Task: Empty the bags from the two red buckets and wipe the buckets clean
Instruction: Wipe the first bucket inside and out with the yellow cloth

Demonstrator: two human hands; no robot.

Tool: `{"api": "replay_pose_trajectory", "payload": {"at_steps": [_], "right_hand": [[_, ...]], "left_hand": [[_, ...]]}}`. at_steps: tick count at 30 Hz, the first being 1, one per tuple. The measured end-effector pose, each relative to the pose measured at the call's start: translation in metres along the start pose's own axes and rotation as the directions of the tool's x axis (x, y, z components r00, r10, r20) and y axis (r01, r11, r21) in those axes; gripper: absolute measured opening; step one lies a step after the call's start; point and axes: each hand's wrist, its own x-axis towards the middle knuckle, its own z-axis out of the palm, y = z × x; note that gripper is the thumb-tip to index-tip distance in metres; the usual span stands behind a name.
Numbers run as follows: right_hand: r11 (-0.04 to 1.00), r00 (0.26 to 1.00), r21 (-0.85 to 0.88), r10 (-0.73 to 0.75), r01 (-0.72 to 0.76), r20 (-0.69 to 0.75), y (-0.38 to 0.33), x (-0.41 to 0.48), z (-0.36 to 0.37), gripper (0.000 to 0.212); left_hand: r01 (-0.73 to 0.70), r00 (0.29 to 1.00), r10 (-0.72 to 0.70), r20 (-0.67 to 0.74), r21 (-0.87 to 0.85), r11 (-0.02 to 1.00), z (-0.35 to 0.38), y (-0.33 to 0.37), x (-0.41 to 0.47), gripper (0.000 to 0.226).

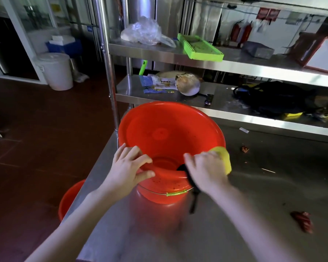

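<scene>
A red bucket [169,133] stands on the steel table, tilted so its open mouth faces me; its inside looks bare. My left hand [129,167] grips the near rim, thumb outside and fingers curled over the edge. My right hand [206,171] holds a yellow sponge [224,157] against the rim at the right side. A black strap hangs below that hand, down past the bucket's wire handle [176,192]. A second red bucket [70,197] sits on the floor beside the table's left edge, only partly seen.
The steel table [263,186] carries red chilli bits [302,221] at the right. Behind stands a steel shelf rack [235,63] with a plastic bag [144,32], green tray [199,47], a pan and a black bag [276,99]. A white bucket [55,70] stands on the floor at left.
</scene>
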Motion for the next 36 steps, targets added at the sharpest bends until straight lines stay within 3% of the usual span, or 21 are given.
{"api": "replay_pose_trajectory", "payload": {"at_steps": [4,9,13,16,19,23,26,28,30,32,36], "right_hand": [[0.994,0.995,0.097,-0.044,0.053,-0.090,-0.074,-0.024,-0.004,0.049],[0.948,0.965,0.183,-0.263,0.260,-0.004,-0.015,-0.007,-0.014,0.046],[0.966,0.949,0.186,-0.220,0.179,0.226,0.063,0.026,-0.013,0.047],[0.986,0.958,0.129,-0.132,0.102,0.253,0.077,0.020,-0.008,0.048],[0.995,0.982,0.059,-0.090,0.081,0.167,0.040,-0.020,-0.009,0.056],[0.958,0.972,0.198,-0.225,0.208,0.065,-0.028,-0.071,-0.011,0.046],[0.941,0.920,0.216,-0.311,0.262,0.238,-0.037,-0.084,-0.003,0.051],[0.920,0.799,0.218,-0.391,0.326,0.457,-0.032,-0.090,0.011,0.064],[0.897,0.711,0.191,-0.434,0.399,0.554,-0.029,-0.094,0.029,0.078],[0.896,0.707,0.141,-0.422,0.422,0.567,-0.029,-0.098,0.044,0.089],[0.935,0.799,0.068,-0.335,0.349,0.500,-0.039,-0.093,0.068,0.092]], "left_hand": [[0.005,1.000,-0.005,-0.014,-0.059,0.998,0.000,0.004,-0.009,0.057],[0.050,0.998,-0.055,-0.031,-0.143,0.989,-0.001,0.006,-0.021,0.067],[0.001,0.999,-0.005,-0.037,-0.111,0.994,0.004,0.016,-0.026,0.047],[-0.026,0.998,0.022,-0.060,-0.072,0.997,0.008,0.023,-0.032,0.038],[-0.039,0.996,0.031,-0.089,-0.087,0.995,0.013,0.030,-0.041,0.038],[-0.128,0.986,0.121,-0.116,-0.055,0.990,0.021,0.042,-0.044,0.034],[-0.150,0.985,0.146,-0.088,-0.043,0.988,0.025,0.031,-0.057,0.028],[-0.158,0.985,0.158,-0.070,0.004,0.987,0.034,0.019,-0.075,0.027],[-0.175,0.983,0.180,-0.036,0.110,0.978,0.045,0.008,-0.090,0.030],[-0.179,0.983,0.181,0.009,0.180,0.967,0.054,-0.001,-0.095,0.032],[-0.118,0.991,0.111,0.069,0.122,0.986,0.066,-0.016,-0.087,0.027]]}}
